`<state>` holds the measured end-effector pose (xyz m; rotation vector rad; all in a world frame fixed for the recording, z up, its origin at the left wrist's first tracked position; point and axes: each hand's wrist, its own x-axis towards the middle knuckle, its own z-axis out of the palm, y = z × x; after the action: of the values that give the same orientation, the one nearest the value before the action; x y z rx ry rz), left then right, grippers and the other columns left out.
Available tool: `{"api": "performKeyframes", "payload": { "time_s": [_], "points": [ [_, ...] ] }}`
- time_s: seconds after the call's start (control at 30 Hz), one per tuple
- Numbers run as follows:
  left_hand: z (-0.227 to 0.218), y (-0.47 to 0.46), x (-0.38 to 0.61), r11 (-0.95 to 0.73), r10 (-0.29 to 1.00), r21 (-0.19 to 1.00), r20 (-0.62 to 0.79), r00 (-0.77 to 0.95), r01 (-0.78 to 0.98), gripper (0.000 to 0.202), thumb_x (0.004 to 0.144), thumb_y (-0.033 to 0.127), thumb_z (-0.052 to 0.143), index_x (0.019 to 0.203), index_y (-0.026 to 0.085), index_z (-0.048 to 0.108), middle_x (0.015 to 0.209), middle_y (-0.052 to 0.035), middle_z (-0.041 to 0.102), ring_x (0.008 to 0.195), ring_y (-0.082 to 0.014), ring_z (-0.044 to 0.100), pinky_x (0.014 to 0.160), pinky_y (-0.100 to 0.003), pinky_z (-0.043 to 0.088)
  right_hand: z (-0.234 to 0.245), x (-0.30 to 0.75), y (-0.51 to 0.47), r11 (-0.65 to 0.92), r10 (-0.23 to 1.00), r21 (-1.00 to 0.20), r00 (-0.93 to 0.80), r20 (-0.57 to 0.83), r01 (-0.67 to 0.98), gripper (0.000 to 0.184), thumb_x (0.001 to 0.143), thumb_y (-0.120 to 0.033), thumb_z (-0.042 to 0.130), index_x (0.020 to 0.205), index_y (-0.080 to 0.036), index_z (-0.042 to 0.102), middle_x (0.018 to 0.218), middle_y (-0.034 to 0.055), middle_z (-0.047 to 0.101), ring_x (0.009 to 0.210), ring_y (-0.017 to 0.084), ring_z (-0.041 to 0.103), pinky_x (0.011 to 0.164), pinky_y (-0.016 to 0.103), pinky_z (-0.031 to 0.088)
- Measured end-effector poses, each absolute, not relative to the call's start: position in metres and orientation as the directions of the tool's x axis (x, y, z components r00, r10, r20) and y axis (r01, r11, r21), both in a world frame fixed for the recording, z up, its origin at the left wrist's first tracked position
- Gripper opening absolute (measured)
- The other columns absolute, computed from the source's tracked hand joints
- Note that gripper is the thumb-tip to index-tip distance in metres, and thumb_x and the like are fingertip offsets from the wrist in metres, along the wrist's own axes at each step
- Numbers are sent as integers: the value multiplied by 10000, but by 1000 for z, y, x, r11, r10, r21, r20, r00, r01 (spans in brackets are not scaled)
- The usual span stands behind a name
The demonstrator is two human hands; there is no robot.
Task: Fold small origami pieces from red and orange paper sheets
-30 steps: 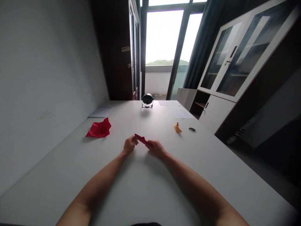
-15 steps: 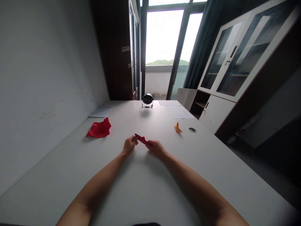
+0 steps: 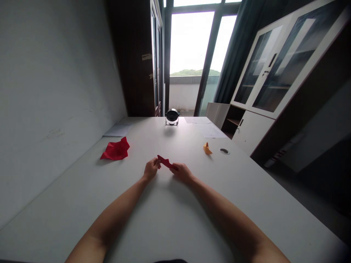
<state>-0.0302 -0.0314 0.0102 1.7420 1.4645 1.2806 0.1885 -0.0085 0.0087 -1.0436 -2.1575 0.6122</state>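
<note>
A small piece of folded red paper (image 3: pixel 165 161) is held between my two hands, just above the white table (image 3: pixel 170 226). My left hand (image 3: pixel 151 168) pinches its left end, with the fingers closed. On its right end my right hand (image 3: pixel 182 172) is closed as well, partly covering the paper. The folded piece slants down toward the right and has a notched upper edge. Off to the left lies a larger creased sheet of red paper (image 3: pixel 115 149). An orange folded paper figure (image 3: pixel 207 148) stands to the right of my hands.
A round black device on a stand (image 3: pixel 172 115) sits near the table's far edge. White sheets (image 3: pixel 211 130) lie at the back right, and another white sheet (image 3: pixel 117 129) lies by the left wall. A round cable hole (image 3: pixel 224 151) is near the right edge.
</note>
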Motion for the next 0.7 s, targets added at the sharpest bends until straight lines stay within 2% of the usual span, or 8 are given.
{"api": "performKeyframes", "payload": {
  "time_s": [0.7],
  "points": [
    [12, -31, -28, -246, 949, 863, 306, -71, 441, 333, 908, 452, 456, 797, 195, 635, 646, -17, 659, 594, -155, 597, 619, -256, 425, 8, 189, -7, 582, 800, -645, -487, 349, 495, 245, 815, -330, 538, 628, -178, 496, 562, -48, 417, 556, 97, 321, 533, 235, 242]
  ]
}}
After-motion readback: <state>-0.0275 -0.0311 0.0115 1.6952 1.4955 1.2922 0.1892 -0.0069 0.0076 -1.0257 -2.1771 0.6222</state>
